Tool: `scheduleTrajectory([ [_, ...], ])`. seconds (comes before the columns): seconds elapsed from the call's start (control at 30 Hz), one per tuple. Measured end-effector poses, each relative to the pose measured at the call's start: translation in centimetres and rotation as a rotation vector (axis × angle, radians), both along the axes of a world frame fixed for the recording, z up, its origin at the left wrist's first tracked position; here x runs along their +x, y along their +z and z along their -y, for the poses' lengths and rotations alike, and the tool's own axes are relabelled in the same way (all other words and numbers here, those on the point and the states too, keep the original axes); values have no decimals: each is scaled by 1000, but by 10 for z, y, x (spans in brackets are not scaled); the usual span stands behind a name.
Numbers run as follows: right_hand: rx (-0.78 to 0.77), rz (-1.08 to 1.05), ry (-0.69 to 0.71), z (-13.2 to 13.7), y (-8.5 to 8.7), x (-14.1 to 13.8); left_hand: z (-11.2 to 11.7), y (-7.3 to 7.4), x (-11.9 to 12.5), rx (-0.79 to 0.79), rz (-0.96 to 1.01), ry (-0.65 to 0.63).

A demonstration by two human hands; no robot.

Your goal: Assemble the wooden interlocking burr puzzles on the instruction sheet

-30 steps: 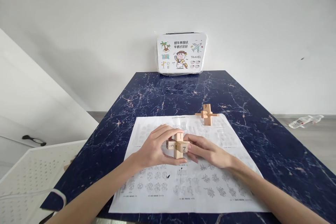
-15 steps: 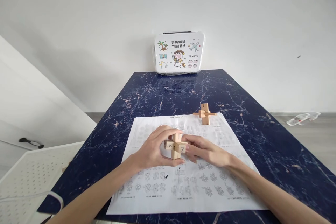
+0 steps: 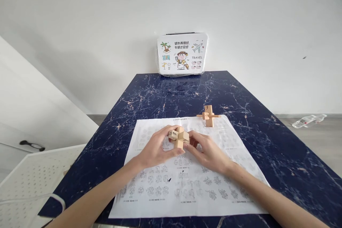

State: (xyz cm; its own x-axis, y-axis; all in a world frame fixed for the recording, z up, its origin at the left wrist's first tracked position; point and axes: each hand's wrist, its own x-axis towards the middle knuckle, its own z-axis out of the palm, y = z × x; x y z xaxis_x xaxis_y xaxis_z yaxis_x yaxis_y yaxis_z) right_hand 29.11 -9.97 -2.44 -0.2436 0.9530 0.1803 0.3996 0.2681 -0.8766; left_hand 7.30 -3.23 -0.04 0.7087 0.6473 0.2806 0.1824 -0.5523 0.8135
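A pale wooden interlocking puzzle [image 3: 178, 138], cross-shaped with numbers inked on its blocks, is held up over the printed sheet. My left hand [image 3: 156, 148] grips it from the left, thumb along its near side and fingers round the far side. From the right, my right hand [image 3: 207, 149] closes on the puzzle's right end with thumb and fingers; some of those fingertips are hidden behind the wood. A second wooden puzzle [image 3: 209, 117], marked 3 and with thin pieces sticking out sideways, stands at the sheet's far right edge. The paper sheet [image 3: 160, 205] carries rows of puzzle diagrams.
The sheet lies on a dark blue marbled table [image 3: 128, 103]. A white case with cartoon prints [image 3: 183, 55] leans on the wall at the back. At left are a perforated white panel [image 3: 34, 174] and a white cable [image 3: 57, 199]. A plastic bottle [image 3: 304, 122] lies on the floor at right.
The held puzzle has been turned and tilted, so the faces marked 1 and 2 no longer show. Both hands have shifted slightly up, and my right fingers are bent more around it.
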Motion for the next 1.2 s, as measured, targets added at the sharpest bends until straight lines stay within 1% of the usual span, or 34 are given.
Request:
scheduleTrajectory([
  [0.17, 17, 80, 78, 1, 1, 1, -1, 3, 1, 42, 4, -32],
  [0.3, -20, 37, 163, 2, 5, 4, -2, 3, -1, 54, 1, -67],
  [0.43, -114, -52, 244, 2, 7, 7, -1, 4, -2, 58, 21, -91],
  [0.5, -195, -152, 347, 0, 7, 10, 1, 5, -2, 61, 36, -118],
  [0.63, -409, -414, 634, -2, 9, 12, 5, 6, -1, 61, 83, -188],
  [0.7, -460, -483, 694, -3, 10, 12, 5, 6, -2, 38, 120, -216],
  [0.77, -459, -502, 676, -3, 11, 11, 4, 6, -2, 21, 145, -220],
  [0.93, -408, -493, 571, -4, 10, 9, 1, 4, -2, 29, 176, -180],
  [1.07, -424, -501, 591, -4, 9, 9, 2, 2, -1, 15, 193, -176],
  [1.2, -429, -498, 612, -4, 12, 10, 3, 1, 0, 6, 216, -176],
])
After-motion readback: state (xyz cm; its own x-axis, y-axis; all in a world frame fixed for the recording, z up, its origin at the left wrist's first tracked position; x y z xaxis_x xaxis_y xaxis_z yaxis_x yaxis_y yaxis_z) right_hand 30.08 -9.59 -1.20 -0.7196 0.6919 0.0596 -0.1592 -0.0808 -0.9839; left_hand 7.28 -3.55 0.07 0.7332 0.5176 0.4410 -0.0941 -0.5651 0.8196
